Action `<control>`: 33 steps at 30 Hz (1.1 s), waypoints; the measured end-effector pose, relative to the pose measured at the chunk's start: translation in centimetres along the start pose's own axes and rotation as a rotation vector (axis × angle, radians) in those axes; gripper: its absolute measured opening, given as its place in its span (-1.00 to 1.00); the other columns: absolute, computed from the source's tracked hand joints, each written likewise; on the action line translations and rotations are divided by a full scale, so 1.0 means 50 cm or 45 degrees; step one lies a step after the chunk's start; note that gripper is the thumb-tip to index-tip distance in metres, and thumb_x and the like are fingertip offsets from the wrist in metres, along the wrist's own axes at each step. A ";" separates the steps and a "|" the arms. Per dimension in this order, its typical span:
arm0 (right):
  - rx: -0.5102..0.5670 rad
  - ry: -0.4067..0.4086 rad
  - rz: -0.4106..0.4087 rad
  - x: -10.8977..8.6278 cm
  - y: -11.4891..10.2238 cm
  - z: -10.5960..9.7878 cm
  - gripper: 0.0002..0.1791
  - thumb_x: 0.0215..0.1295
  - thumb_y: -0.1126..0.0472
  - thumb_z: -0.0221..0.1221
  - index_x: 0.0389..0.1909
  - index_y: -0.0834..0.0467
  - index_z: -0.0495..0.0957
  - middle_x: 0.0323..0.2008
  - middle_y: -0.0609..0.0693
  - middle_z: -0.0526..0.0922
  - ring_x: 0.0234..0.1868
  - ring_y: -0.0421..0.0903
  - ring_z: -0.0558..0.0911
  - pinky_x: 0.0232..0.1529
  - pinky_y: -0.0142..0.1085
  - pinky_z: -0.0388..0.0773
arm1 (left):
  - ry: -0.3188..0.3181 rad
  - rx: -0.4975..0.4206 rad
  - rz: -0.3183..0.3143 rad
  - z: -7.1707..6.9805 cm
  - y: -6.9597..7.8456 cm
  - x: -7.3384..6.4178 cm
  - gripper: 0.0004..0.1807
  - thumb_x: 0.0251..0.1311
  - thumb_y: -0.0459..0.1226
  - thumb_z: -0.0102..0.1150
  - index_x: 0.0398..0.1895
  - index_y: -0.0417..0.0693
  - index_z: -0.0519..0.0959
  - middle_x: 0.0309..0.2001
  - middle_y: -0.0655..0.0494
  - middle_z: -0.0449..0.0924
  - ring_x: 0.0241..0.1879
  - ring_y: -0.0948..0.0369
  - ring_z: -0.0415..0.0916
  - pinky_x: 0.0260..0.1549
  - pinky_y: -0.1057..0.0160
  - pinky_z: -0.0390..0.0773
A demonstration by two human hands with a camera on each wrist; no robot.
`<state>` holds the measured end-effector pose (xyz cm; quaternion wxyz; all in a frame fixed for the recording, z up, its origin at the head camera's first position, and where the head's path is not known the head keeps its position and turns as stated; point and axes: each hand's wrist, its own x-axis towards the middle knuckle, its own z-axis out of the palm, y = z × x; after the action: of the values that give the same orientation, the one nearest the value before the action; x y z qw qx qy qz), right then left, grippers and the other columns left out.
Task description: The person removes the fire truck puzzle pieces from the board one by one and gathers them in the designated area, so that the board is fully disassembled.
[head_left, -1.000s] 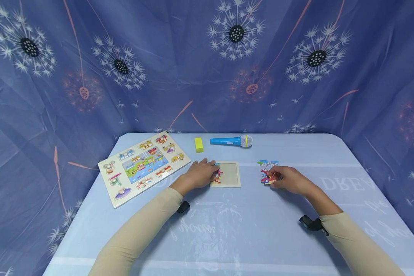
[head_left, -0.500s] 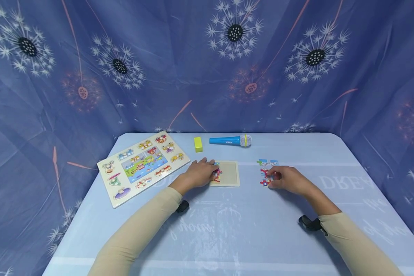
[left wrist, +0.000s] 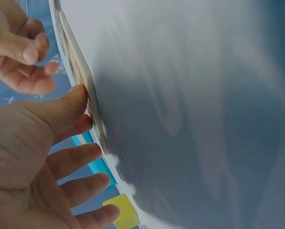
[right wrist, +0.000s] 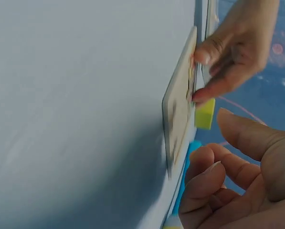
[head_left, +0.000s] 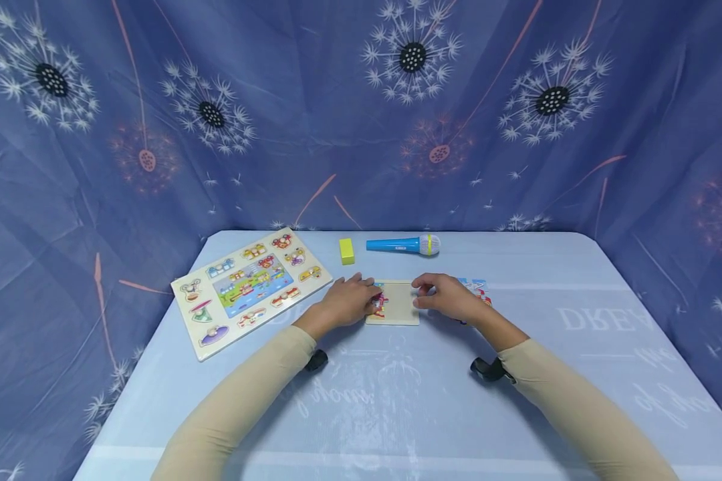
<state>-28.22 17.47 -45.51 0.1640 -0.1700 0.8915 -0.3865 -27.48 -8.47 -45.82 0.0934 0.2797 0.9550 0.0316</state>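
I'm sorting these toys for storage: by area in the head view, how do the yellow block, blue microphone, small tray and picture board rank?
Largest to smallest:
1. Picture board
2. Small tray, partly covered by the left hand
3. Blue microphone, longer but much thinner
4. Yellow block

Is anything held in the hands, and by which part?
The right hand appears empty. The left hand touches the small tray at its left end; whether it grips or only presses there cannot be told.

right hand [head_left: 448, 297] now at tray [head_left: 402, 305]
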 end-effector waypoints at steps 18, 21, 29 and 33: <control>-0.071 -0.051 -0.040 0.098 -0.062 0.077 -0.65 0.24 0.23 0.38 0.02 0.25 0.64 -0.32 0.00 0.58 -0.37 -0.14 0.46 -0.35 -0.32 0.41 | -0.050 0.058 0.129 -0.002 -0.022 -0.061 -0.47 0.45 0.04 0.12 0.44 0.22 0.47 0.50 0.07 0.34 0.51 -0.05 0.22 0.30 -0.25 0.37; -0.096 -0.041 -0.024 0.102 -0.069 0.083 -0.66 0.23 0.21 0.39 -0.01 0.25 0.65 -0.32 0.00 0.60 -0.37 -0.15 0.48 -0.35 -0.33 0.41 | -0.065 0.065 0.125 -0.001 -0.019 -0.059 -0.48 0.44 0.04 0.14 0.43 0.25 0.48 0.50 0.10 0.34 0.51 -0.04 0.21 0.31 -0.24 0.37; -0.156 -0.027 0.041 0.111 -0.078 0.097 -0.76 0.25 0.22 0.37 -0.14 0.23 0.59 -0.33 0.00 0.57 -0.34 -0.13 0.50 -0.31 -0.33 0.41 | -0.087 0.080 0.140 -0.006 -0.016 -0.060 -0.49 0.44 0.01 0.16 0.42 0.27 0.49 0.48 0.11 0.36 0.50 -0.06 0.23 0.28 -0.24 0.39; -0.178 -0.007 0.063 0.114 -0.083 0.103 -0.81 0.25 0.28 0.34 -0.19 0.21 0.55 -0.33 0.01 0.55 -0.33 -0.12 0.50 -0.31 -0.33 0.42 | -0.088 0.080 0.147 -0.010 -0.012 -0.061 -0.50 0.45 0.00 0.15 0.41 0.26 0.50 0.48 0.09 0.37 0.50 -0.08 0.23 0.28 -0.25 0.40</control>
<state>-30.37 9.06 -46.68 0.1636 -0.1600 0.9198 -0.3187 -25.38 -10.65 -44.90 0.1156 0.3382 0.9339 -0.0027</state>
